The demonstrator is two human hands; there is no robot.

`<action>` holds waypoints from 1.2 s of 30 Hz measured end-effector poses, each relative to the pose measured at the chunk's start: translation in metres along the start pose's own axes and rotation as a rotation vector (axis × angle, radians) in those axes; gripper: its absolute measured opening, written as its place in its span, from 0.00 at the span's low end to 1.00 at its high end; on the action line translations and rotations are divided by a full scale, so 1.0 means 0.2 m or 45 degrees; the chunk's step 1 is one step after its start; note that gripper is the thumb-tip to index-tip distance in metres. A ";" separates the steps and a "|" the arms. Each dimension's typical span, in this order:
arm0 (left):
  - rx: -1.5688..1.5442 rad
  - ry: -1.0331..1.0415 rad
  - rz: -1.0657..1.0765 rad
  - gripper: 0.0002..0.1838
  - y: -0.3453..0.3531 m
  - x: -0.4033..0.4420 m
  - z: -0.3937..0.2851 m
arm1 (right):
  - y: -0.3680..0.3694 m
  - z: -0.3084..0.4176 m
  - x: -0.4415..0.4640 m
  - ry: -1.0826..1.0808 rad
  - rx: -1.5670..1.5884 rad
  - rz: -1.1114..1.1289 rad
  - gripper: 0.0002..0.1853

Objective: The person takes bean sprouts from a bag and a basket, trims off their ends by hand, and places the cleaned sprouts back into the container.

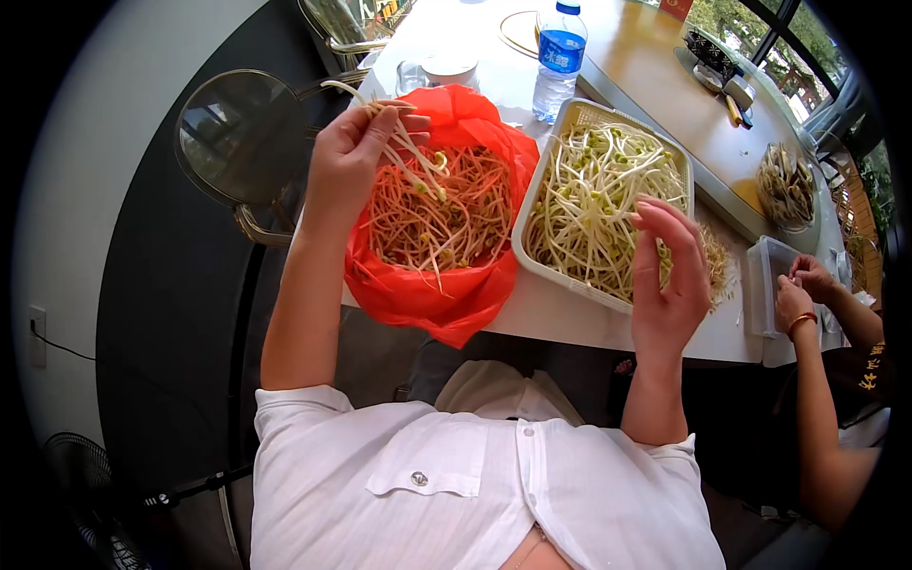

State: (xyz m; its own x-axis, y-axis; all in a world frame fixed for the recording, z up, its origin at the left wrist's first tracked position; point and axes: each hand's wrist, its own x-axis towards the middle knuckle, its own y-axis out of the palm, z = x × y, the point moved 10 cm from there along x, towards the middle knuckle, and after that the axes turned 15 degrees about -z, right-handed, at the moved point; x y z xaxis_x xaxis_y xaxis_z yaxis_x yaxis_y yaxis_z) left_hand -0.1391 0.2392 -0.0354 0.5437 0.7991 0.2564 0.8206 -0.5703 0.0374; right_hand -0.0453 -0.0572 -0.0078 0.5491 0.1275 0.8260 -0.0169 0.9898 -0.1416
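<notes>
Several bean sprouts [407, 169] are pinched between the thumb and fingers of my left hand [356, 147], above a red plastic bag [465, 309]. The bag stands open with its rim folded out and holds many brownish sprouts [442, 214]. To its right, a white basket [524, 249] is heaped with pale sprouts with yellow-green heads [598, 199]. Over the basket's right part is my right hand [673, 271], its fingers curved and apart, with nothing visible between them.
A water bottle [560, 62] and jars [448, 70] stand behind. Loose root trimmings [714, 261] lie right of the basket. A co-worker's hands [803, 290] are beside a clear plastic box [771, 275]. A chair [237, 133] is at left.
</notes>
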 end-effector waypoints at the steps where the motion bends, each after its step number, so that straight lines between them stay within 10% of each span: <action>1: 0.004 0.002 0.013 0.14 0.02 -0.03 -0.04 | 0.11 0.09 0.02 -0.086 0.044 0.082 0.13; 6: -0.202 0.024 -0.042 0.13 0.09 -0.17 -0.15 | 0.53 0.20 0.04 -0.029 0.203 0.154 0.23; 8: -0.309 0.120 -0.149 0.12 0.10 -0.20 -0.18 | 0.77 0.11 -0.11 0.825 0.781 0.686 0.26; 11: -0.374 0.120 -0.131 0.11 0.18 -0.24 -0.17 | 0.76 0.04 -0.15 0.874 0.761 0.623 0.28; 16: -0.551 -0.029 0.098 0.10 0.54 -0.35 -0.14 | 0.50 -0.05 -0.15 0.832 0.641 0.402 0.10; 27: -0.387 0.058 0.616 0.13 1.69 -0.61 -0.19 | -0.66 -0.64 -0.27 1.368 0.378 0.167 0.13; 31: 0.855 0.796 0.564 0.21 1.95 -0.79 0.00 | -0.89 -0.88 -0.41 1.489 0.477 -0.073 0.14; 35: 0.482 0.461 0.740 0.22 2.00 -0.95 0.18 | -0.87 -0.95 -0.47 1.599 0.707 -0.129 0.13; 36: 0.207 -0.061 1.061 0.20 2.03 -1.07 0.23 | -0.84 -0.96 -0.47 1.619 0.822 -0.139 0.12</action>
State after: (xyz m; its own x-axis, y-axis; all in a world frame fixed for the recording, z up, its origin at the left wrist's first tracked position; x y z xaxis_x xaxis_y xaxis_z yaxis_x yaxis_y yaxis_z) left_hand 0.0859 -0.1545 -0.1202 0.9854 0.1392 0.0976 0.1617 -0.9445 -0.2859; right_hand 0.0655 -0.2480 -0.1669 0.9289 0.2486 -0.2744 -0.1072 0.8900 0.4432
